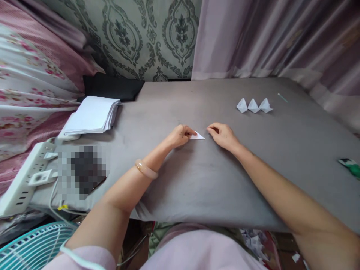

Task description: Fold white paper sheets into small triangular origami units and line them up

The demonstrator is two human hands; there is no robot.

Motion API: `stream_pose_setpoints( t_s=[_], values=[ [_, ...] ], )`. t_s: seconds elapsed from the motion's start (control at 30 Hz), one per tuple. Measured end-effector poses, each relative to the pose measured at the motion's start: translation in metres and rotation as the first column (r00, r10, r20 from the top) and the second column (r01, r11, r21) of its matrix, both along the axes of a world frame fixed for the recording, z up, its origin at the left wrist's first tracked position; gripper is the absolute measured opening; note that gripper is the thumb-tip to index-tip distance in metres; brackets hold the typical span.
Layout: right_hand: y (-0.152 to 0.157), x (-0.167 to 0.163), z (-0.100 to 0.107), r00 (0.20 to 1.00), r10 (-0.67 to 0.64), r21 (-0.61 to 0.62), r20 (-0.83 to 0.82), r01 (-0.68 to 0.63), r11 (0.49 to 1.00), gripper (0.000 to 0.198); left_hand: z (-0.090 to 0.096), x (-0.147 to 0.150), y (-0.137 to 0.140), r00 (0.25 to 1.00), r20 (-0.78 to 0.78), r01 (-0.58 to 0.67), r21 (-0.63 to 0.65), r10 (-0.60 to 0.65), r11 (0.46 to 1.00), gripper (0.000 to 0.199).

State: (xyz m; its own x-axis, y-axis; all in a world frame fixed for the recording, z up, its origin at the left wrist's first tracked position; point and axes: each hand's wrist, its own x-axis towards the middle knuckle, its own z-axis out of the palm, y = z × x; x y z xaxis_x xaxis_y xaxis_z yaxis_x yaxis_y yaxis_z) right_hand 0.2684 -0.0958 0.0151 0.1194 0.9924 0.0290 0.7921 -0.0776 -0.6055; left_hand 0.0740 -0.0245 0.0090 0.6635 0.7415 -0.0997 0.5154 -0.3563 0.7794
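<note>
A small folded white paper triangle point(199, 136) lies on the grey cloth of the table in front of me. My left hand point(181, 135) presses it down with the fingertips, covering its left part, and the fingers are curled. My right hand point(223, 135) rests just right of the paper's pointed tip, a short gap away. Its thumb and index finger are drawn together in a loose pinch, with nothing visible between them. Farther back on the right, three folded paper boats point(254, 106) stand side by side in a row.
At the left lie a stack of white paper point(92, 114), a black folder-like item point(114, 87), a white power strip point(24, 178) and a blurred dark object point(88, 170). A teal fan point(39, 243) stands below. A green item point(351, 167) lies at the right edge.
</note>
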Motion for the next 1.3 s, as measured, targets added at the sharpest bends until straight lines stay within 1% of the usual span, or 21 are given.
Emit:
stream_pose_setpoints(
  t_s=[0.03,0.07,0.1,0.13,0.17,0.2,0.3,0.37,0.43,0.5,0.6,0.7,0.83,0.93,1.03,1.1,1.17,1.23,1.3],
  values=[
    [-0.008,-0.004,-0.002,1.0,0.029,0.111,0.01,-0.03,0.993,0.026,0.0,0.0,0.0,1.0,0.003,0.005,0.006,-0.005,1.0,0.037],
    [-0.016,-0.009,-0.003,0.996,0.086,0.179,0.037,-0.092,0.98,0.028,0.0,0.0,0.0,1.0,0.006,0.012,0.012,-0.013,1.0,0.037],
    [-0.023,-0.015,-0.004,0.987,0.148,0.217,0.069,-0.16,0.963,0.03,0.0,0.0,0.0,1.0,0.008,0.021,0.016,-0.021,1.0,0.038],
    [-0.029,-0.022,-0.005,0.968,0.224,0.213,0.114,-0.244,0.946,0.034,0.0,0.0,0.0,1.0,0.007,0.026,0.02,-0.026,0.999,0.038],
    [-0.034,-0.029,-0.006,0.951,0.258,0.197,0.17,-0.29,0.937,0.037,-0.001,0.0,0.0,1.0,0.006,0.026,0.025,-0.026,0.999,0.037],
    [-0.037,-0.036,-0.006,0.933,0.266,0.168,0.24,-0.31,0.936,0.04,-0.002,0.0,0.0,1.0,0.009,0.022,0.031,-0.022,0.999,0.036],
    [-0.044,-0.053,-0.005,0.876,0.232,0.082,0.423,-0.291,0.953,0.041,-0.004,0.001,-0.001,0.999,0.042,0.01,0.043,-0.011,0.999,0.034],
    [-0.046,-0.059,-0.003,0.848,0.203,0.07,0.49,-0.27,0.96,0.044,-0.006,0.0,-0.002,0.996,0.089,-0.017,0.028,0.014,0.999,0.034],
    [-0.048,-0.062,-0.001,0.83,0.191,0.07,0.524,-0.266,0.962,0.046,-0.009,-0.004,-0.001,0.987,0.152,-0.05,-0.036,0.055,0.998,0.034],
    [-0.049,-0.064,0.0,0.815,0.188,0.061,0.548,-0.263,0.963,0.048,-0.012,-0.011,0.0,0.967,0.227,-0.08,-0.147,0.112,0.986,0.034],
    [-0.049,-0.067,0.002,0.795,0.194,0.038,0.575,-0.263,0.964,0.048,-0.013,-0.024,-0.003,0.923,0.303,-0.145,-0.301,0.238,0.943,0.033],
    [-0.048,-0.07,0.005,0.775,0.207,0.016,0.597,-0.27,0.963,0.048,-0.01,-0.033,-0.009,0.879,0.323,-0.225,-0.372,0.352,0.901,0.031],
    [-0.042,-0.074,0.012,0.741,0.248,-0.036,0.624,-0.289,0.957,0.047,-0.002,-0.034,-0.013,0.855,0.286,-0.286,-0.434,0.432,0.855,0.026],
    [-0.036,-0.073,0.018,0.712,0.292,-0.081,0.639,-0.315,0.946,0.047,-0.001,-0.031,-0.012,0.854,0.253,-0.317,-0.44,0.454,0.84,0.027],
    [-0.031,-0.067,0.021,0.701,0.323,-0.098,0.636,-0.341,0.935,0.045,-0.003,-0.03,-0.012,0.854,0.255,-0.324,-0.422,0.454,0.847,0.027],
    [-0.031,-0.059,0.021,0.716,0.344,-0.092,0.607,-0.367,0.926,0.043,-0.004,-0.03,-0.013,0.856,0.267,-0.315,-0.411,0.444,0.856,0.026],
    [-0.033,-0.051,0.019,0.752,0.348,-0.065,0.56,-0.379,0.923,0.043,-0.006,-0.032,-0.014,0.862,0.273,-0.303,-0.397,0.426,0.867,0.025],
    [-0.036,-0.047,0.016,0.784,0.33,-0.035,0.526,-0.368,0.929,0.043,-0.008,-0.033,-0.014,0.874,0.266,-0.296,-0.371,0.406,0.88,0.025],
    [-0.038,-0.049,0.014,0.786,0.297,-0.018,0.542,-0.342,0.94,0.042,-0.011,-0.033,-0.013,0.888,0.246,-0.298,-0.333,0.388,0.894,0.027]
  ],
)
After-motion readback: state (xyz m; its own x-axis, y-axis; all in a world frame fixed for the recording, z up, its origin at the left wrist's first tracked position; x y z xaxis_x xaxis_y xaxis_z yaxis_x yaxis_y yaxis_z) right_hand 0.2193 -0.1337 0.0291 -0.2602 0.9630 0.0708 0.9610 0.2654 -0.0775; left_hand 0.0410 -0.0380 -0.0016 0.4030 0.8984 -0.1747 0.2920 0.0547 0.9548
